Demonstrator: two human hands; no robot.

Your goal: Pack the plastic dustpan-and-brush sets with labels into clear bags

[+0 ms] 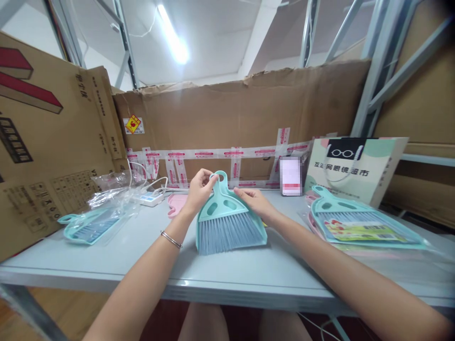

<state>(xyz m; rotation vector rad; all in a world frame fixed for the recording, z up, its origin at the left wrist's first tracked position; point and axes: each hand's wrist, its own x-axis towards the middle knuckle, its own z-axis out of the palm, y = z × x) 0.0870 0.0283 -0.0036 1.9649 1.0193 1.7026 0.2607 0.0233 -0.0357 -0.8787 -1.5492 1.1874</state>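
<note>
Turquoise hand broom [223,220]: nested against dustpan [260,232]
Left hand [202,190]: pinches the handle [221,186] top
Right hand [255,203]: holds dustpan's right side

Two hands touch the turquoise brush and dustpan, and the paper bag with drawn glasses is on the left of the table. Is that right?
Not left: the head view shows the paper bag on the right of the table. The left hand and right hand do touch the brush and dustpan.
</note>
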